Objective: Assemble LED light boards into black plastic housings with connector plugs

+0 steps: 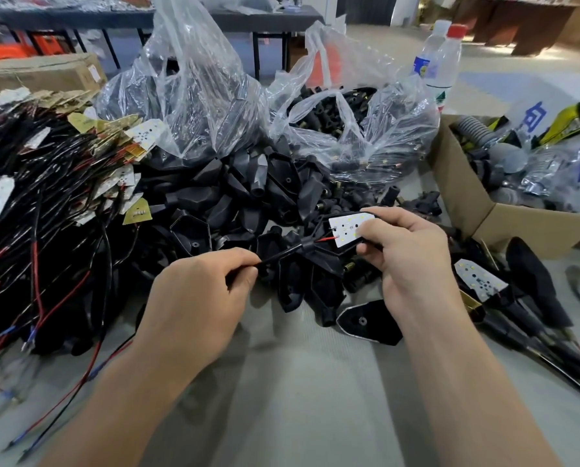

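Grips, in the right hand (406,251), a white LED board (349,229) and pinches, in the left hand (194,298), its black lead (281,252), seemingly tautening the wire for threading, just above black housings (248,197) heaped mid-surface (315,382), wired boards (46,183) along its left edge.
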The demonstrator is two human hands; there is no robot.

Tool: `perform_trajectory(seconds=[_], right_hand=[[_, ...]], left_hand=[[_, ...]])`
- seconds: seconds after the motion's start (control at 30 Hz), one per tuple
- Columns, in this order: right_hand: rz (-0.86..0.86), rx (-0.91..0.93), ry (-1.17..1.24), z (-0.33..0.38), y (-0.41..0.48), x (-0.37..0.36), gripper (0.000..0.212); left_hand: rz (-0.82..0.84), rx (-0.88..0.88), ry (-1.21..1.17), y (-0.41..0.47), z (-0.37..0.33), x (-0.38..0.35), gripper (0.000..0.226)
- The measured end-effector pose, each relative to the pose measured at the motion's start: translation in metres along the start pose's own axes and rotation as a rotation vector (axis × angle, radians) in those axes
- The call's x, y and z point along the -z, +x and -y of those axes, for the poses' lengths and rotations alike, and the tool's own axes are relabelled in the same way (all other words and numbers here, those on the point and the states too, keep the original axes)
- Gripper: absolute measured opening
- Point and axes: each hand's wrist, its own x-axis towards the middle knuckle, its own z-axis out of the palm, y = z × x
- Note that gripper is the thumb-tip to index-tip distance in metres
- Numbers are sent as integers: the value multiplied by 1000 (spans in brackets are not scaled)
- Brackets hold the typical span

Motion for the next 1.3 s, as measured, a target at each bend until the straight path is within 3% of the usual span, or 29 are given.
perform_trajectory(seconds=[0.2,0.33,0.4,0.47,0.53,0.63,0.7,0.83,0.93,1.0,1.07,1.13,1.3], right_hand=[[52,-36,-52,-2,1,0,35],[125,17,-253,-2,-1,0,20],[55,115,-347,1,-1,5,13],[-33,260,-549,6,-1,13,21],[-4,349,-878,12,-4,18,39],[184,263,-1318,16,-12,17,55],[262,251,-1457,16,-13,13,53],[174,354,-1367,14,-6,20,29],[2,427,-1000,13,-4,22,23],[6,413,-778,12,-9,15,22],[108,361,-666,9,-15,5,18],[220,364,-700,5,-23,-5,18],[279,634,-949,-4,-45,-24,17]], left_hand=[[39,132,-206,3,-2,-5,22],[-41,111,-231,3,3,-3,23],[-46,89,-220,5,9,0,24],[8,58,-214,7,14,3,26],[77,20,-202,8,20,4,31],[196,1,-202,12,29,6,38],[295,-18,-202,15,34,8,37],[433,-39,-234,18,35,11,35],[505,-57,-246,20,35,15,35],[533,-73,-230,18,31,15,35],[477,-118,-167,15,25,11,30],[363,-135,-155,11,19,5,31],[63,55,-398,8,5,-3,39]])
